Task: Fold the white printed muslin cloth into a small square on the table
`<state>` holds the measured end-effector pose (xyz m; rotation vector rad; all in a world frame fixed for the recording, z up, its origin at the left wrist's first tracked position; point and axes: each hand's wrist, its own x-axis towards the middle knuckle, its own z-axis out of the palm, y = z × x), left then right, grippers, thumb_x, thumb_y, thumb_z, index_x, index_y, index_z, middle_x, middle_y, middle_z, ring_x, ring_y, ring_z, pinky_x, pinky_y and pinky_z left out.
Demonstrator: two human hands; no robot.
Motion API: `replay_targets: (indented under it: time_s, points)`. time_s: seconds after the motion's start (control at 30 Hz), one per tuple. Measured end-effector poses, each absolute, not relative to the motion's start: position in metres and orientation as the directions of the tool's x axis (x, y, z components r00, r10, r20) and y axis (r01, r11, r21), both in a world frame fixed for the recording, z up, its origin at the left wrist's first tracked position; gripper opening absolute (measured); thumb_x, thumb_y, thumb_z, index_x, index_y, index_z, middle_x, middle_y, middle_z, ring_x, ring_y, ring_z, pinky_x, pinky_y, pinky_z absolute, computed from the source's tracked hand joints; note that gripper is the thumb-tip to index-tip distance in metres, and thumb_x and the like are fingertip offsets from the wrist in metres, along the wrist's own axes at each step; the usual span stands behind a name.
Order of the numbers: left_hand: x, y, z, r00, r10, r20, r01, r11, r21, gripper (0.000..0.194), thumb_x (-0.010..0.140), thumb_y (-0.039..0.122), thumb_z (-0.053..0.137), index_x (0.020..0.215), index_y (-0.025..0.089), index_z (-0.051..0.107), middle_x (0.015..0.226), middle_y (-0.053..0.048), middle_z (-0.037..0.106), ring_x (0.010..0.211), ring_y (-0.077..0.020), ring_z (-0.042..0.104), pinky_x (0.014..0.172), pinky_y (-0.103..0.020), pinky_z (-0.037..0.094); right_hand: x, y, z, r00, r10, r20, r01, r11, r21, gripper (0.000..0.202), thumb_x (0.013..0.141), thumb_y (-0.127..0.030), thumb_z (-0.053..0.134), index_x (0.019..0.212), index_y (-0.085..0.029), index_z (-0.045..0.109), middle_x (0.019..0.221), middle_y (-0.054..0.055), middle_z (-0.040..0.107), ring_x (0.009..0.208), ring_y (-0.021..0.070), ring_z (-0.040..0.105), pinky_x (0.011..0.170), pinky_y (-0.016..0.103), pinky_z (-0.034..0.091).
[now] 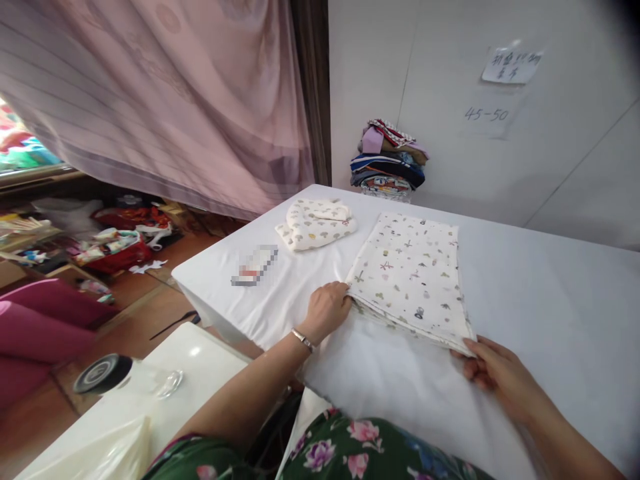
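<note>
While the left hand (327,310) gripped the near left corner of the folded printed cloth (413,273), the right hand (500,377) held its near right corner. The left fingers (344,300) were clamped on the layered edge, and the right fingers (479,375) were pinched on it too, with the thumb on top. The folded printed cloth lay on the white-covered counter (550,300), its far side reaching toward the wall (465,170). Just beside its far left edge sat a second, bundled cloth (320,227) with a mushroom-like print, the closest neighbour on that side. Nearer the person, a flat object (255,265) blurred by pixels rested on the counter, well clear of the left hand. Beyond the far edge rose a pile of folded clothes (390,160), and two papers with handwriting, an upper note (513,65) and a lower note (486,115), hung on the wall. A pink curtain (200,100) spread across the upper left. The left forearm (250,390), with a bracelet (303,340) at the wrist, hid part of a smaller side counter (180,413), where a clear jar with a black lid (103,373) lay tipped near a pale plastic bag (110,453). Farther left, pink rolls (45,333) and a filled red basket (117,253) crowded the floor area.
</note>
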<state>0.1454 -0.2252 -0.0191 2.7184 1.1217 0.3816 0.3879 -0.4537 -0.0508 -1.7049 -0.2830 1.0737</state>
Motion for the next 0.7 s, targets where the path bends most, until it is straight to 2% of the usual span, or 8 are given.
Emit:
replay_targets:
  time_s: [0.17,0.33,0.4,0.47,0.53,0.6,0.7]
  points:
    - [0.152,-0.230,-0.023,0.651,0.752,0.103,0.715,-0.653,0.250,0.021,0.078,0.024,0.052,0.098,0.020,0.049,0.097,-0.007,0.058,0.089,-0.0225,0.057,0.069,-0.031,0.042,0.390,-0.454,-0.053,0.560,0.651,-0.512,-0.300,-0.417,-0.858,0.031,0.071,-0.044,0.066,0.082,-0.015,0.062,0.077,0.006,0.064,0.051,0.0086,0.049,0.038,0.018,0.032]
    - [0.142,-0.226,-0.023,0.615,0.782,0.104,0.740,-0.617,0.268,0.013,0.079,0.019,0.049,0.091,0.022,0.046,0.092,-0.005,0.059,0.086,-0.0207,0.058,0.068,-0.029,0.040,0.387,-0.456,-0.049,0.564,0.679,-0.470,-0.264,-0.391,-0.882,0.030,0.071,-0.042,0.066,0.085,-0.015,0.061,0.074,0.005,0.062,0.048,0.0080,0.046,0.038,0.019,0.032]
    - [0.135,-0.226,-0.025,0.612,0.784,0.106,0.738,-0.614,0.281,0.013,0.079,0.020,0.049,0.092,0.022,0.046,0.089,-0.003,0.059,0.083,-0.0198,0.058,0.067,-0.028,0.040,0.386,-0.457,-0.049,0.549,0.699,-0.458,-0.245,-0.389,-0.888,0.033,0.072,-0.042,0.065,0.092,-0.016,0.060,0.073,0.004,0.062,0.047,0.0078,0.045,0.037,0.019,0.032]
    - [0.129,-0.226,-0.028,0.626,0.770,0.124,0.723,-0.633,0.276,0.017,0.079,0.019,0.049,0.095,0.022,0.046,0.091,-0.004,0.059,0.083,-0.0200,0.057,0.066,-0.029,0.041,0.384,-0.457,-0.048,0.561,0.681,-0.470,-0.240,-0.410,-0.880,0.048,0.072,-0.041,0.066,0.113,-0.021,0.053,0.073,0.003,0.063,0.046,0.0091,0.046,0.037,0.019,0.032]
    - [0.127,-0.228,-0.031,0.667,0.724,0.177,0.680,-0.688,0.254,0.026,0.077,0.015,0.049,0.101,0.022,0.046,0.101,-0.006,0.057,0.092,-0.0210,0.055,0.071,-0.031,0.043,0.382,-0.456,-0.045,0.595,0.643,-0.482,-0.243,-0.427,-0.871,0.071,0.072,-0.041,0.067,0.133,-0.028,0.035,0.074,0.003,0.065,0.046,0.0114,0.048,0.038,0.021,0.035]
    - [0.128,-0.228,-0.032,0.739,0.630,0.241,0.589,-0.777,0.222,0.039,0.074,0.009,0.049,0.110,0.022,0.046,0.116,-0.007,0.053,0.105,-0.0220,0.050,0.082,-0.035,0.042,0.380,-0.455,-0.040,0.614,0.634,-0.471,-0.239,-0.419,-0.876,0.083,0.072,-0.041,0.067,0.141,-0.032,0.020,0.074,0.002,0.066,0.047,0.0128,0.050,0.040,0.023,0.038]
    - [0.135,-0.226,-0.029,0.853,0.436,0.287,0.401,-0.899,0.175,0.046,0.074,0.004,0.046,0.116,0.023,0.046,0.127,-0.009,0.047,0.116,-0.0230,0.043,0.094,-0.039,0.036,0.378,-0.454,-0.036,0.613,0.660,-0.435,-0.223,-0.383,-0.896,0.082,0.072,-0.041,0.067,0.141,-0.032,0.023,0.072,0.002,0.066,0.046,0.0126,0.050,0.040,0.023,0.038]
